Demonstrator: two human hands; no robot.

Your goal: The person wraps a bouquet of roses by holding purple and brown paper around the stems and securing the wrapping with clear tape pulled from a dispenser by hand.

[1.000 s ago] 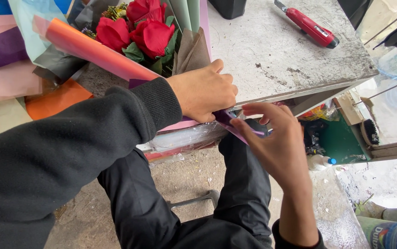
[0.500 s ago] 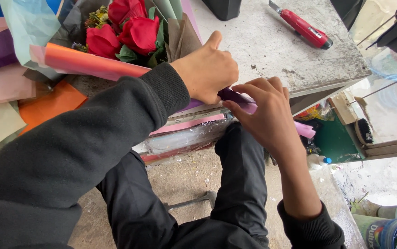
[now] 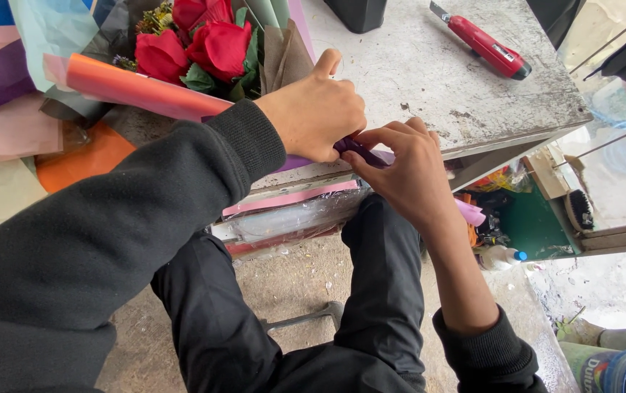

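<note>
Both hands meet at the front edge of the grey tabletop (image 3: 429, 80). The left hand (image 3: 317, 113) has its grip curled tight round the gathered base of the rose bouquet (image 3: 204, 44), thumb raised. The right hand (image 3: 404, 171) pinches a dark purple ribbon (image 3: 360, 151) against that base, fingertips closed narrow on it. Where the ribbon runs under the left palm is hidden. A pale tail of ribbon (image 3: 471, 212) hangs below the right wrist. A red utility knife (image 3: 484, 45) lies well behind the hands
</note>
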